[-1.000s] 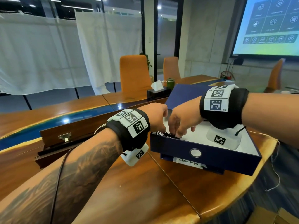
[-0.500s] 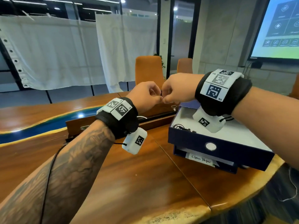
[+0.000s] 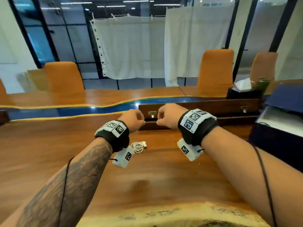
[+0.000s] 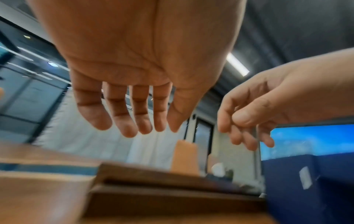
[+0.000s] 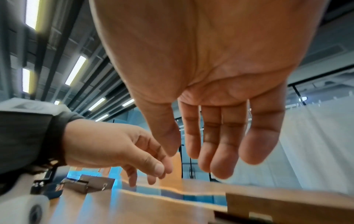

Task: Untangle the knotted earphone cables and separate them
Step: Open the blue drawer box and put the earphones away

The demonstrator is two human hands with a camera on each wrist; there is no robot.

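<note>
Earphones, a white tangled cable bundle (image 3: pixel 139 146), lie on the wooden worktop (image 3: pixel 147 177) beneath the left hand (image 3: pixel 133 119); untangling looks unstarted. Left and right hand (image 3: pixel 167 116) hover, fingers relaxed, holding nothing.

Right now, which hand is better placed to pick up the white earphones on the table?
Probably left: the white earphones lie right beside that wrist, close to the left hand; the right hand is farther off.
</note>
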